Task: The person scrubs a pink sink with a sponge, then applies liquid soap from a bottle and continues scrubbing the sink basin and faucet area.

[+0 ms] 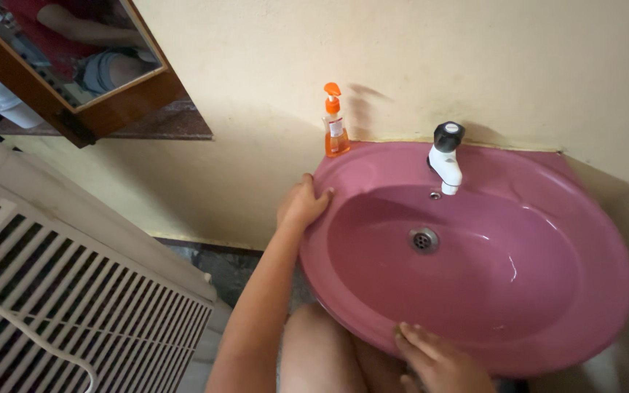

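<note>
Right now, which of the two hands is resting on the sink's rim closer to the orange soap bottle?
The left hand, on the rim of the pink sink just below the orange soap bottle. The right hand grips the near edge, far from it.

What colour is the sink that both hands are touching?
The sink is a dusky pink, almost mauve, all over; the head view shows it plainly.
</note>
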